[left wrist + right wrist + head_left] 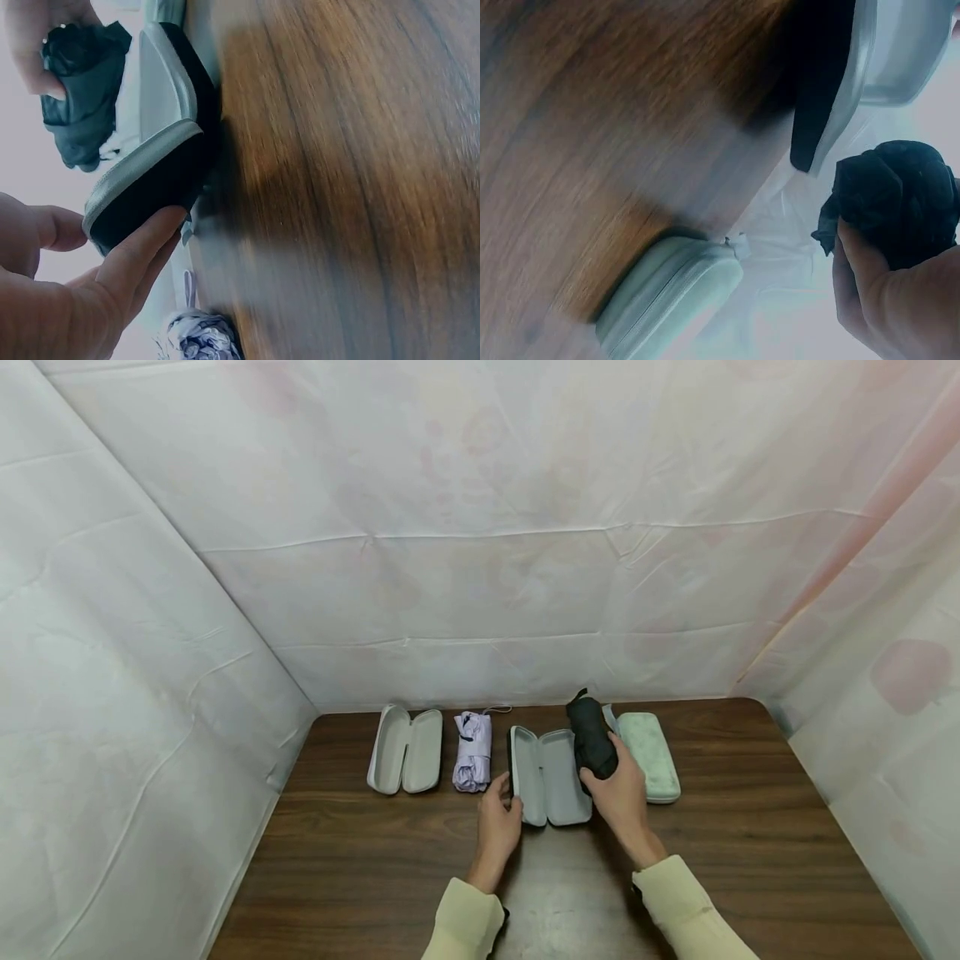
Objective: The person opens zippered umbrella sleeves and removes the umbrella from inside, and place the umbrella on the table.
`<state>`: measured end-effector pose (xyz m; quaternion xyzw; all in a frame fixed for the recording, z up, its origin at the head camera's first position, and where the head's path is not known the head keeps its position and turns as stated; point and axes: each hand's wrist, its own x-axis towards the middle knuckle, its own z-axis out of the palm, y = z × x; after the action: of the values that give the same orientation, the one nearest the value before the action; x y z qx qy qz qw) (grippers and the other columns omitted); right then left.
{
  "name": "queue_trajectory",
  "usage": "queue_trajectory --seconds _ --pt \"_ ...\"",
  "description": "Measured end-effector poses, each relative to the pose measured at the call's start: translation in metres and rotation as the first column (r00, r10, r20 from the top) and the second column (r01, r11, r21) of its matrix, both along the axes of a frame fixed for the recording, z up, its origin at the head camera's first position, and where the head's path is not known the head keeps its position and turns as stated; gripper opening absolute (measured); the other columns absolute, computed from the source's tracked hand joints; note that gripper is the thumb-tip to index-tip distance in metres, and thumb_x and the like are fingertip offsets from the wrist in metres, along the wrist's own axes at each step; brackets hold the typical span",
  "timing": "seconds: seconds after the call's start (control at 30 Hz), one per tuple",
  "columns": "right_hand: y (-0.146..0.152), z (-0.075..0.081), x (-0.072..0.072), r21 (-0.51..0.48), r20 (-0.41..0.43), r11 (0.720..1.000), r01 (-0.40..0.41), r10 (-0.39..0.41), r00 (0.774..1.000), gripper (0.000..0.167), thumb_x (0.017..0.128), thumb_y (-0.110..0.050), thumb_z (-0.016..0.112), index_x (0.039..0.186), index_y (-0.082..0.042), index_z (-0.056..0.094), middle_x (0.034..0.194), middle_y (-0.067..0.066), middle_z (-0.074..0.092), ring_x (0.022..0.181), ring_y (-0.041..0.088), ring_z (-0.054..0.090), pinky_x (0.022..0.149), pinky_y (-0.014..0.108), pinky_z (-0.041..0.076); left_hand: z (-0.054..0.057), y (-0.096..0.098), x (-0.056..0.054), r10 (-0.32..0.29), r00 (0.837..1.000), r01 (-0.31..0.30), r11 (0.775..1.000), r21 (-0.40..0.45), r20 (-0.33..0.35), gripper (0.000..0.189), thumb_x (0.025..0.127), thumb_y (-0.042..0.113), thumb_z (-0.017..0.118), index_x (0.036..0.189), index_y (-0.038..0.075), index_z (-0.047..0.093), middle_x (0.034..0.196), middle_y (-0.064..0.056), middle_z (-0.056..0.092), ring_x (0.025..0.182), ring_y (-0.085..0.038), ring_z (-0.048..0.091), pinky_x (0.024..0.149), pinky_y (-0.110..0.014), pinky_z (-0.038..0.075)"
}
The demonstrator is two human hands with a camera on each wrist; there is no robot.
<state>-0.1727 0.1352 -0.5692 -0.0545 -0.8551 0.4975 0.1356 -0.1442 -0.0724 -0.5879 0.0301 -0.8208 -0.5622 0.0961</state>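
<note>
My right hand (621, 789) grips a black folded umbrella (591, 735), held above the right half of an open case (567, 777). This case is black outside with a grey lining, as the left wrist view shows. With thumb and fingers, my left hand (498, 827) holds the left half of the case by its outer edge. In the right wrist view the umbrella (900, 199) is apart from the case (825, 112), and the right palm is hidden.
A lilac folded umbrella (472, 752) lies left of the black case. Farther left is an open case (422, 752) with a pale lining. A closed light green case (649, 756) lies to the right. A pale cloth (480, 585) hangs behind the wooden table (360, 877).
</note>
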Motion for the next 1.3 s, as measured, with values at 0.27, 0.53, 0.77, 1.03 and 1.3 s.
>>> queue_trajectory --seconds 0.27,0.53,0.77,1.03,1.3 --pt "0.01 -0.002 -0.006 0.022 -0.036 1.0 0.009 -0.008 0.999 0.077 0.09 -0.005 0.077 0.158 0.003 0.042 0.148 0.031 0.054 0.125 0.049 0.058 0.1 0.061 0.048 0.0 -0.008 -0.006 0.026 1.0 -0.025 0.999 -0.022 0.013 0.045 0.096 -0.009 0.06 0.14 -0.016 0.057 0.122 -0.033 0.069 0.096 -0.036 0.075 0.081 -0.045 0.062" --pt "0.015 -0.016 -0.009 0.114 -0.047 0.993 -0.016 0.021 0.999 0.076 0.09 -0.002 0.076 0.157 0.008 0.042 0.146 0.034 0.054 0.127 0.05 0.057 0.099 0.06 0.05 0.002 -0.012 -0.012 0.049 0.999 -0.048 0.997 -0.06 0.007 0.044 0.096 -0.008 0.061 0.139 -0.013 0.059 0.122 -0.03 0.07 0.097 -0.034 0.074 0.083 -0.046 0.062" --pt "0.014 -0.025 -0.015 0.174 -0.083 0.984 -0.027 0.042 0.996 0.074 0.088 0.004 0.075 0.153 0.013 0.043 0.146 0.036 0.054 0.129 0.052 0.057 0.101 0.061 0.051 0.006 -0.012 -0.018 0.049 0.999 -0.048 0.995 -0.092 0.002 0.043 0.098 -0.006 0.061 0.141 -0.012 0.058 0.124 -0.029 0.069 0.099 -0.034 0.073 0.083 -0.045 0.061" --pt "0.012 -0.03 -0.021 0.242 -0.099 0.97 -0.035 0.061 0.993 0.074 0.084 0.006 0.077 0.15 0.016 0.045 0.137 0.039 0.057 0.124 0.054 0.059 0.099 0.062 0.052 0.008 -0.011 -0.027 0.055 0.998 -0.056 0.991 -0.125 -0.014 0.044 0.097 -0.006 0.061 0.14 -0.012 0.059 0.123 -0.029 0.07 0.1 -0.035 0.074 0.083 -0.047 0.061" --pt "0.011 -0.036 -0.025 0.299 -0.098 0.954 -0.02 0.052 0.994 0.072 0.083 0.007 0.077 0.147 0.018 0.047 0.13 0.041 0.06 0.119 0.057 0.061 0.095 0.064 0.054 0.009 -0.011 -0.035 0.061 0.997 -0.068 0.987 -0.144 -0.048 0.042 0.095 -0.007 0.062 0.137 -0.014 0.06 0.118 -0.028 0.072 0.097 -0.037 0.075 0.084 -0.049 0.061"
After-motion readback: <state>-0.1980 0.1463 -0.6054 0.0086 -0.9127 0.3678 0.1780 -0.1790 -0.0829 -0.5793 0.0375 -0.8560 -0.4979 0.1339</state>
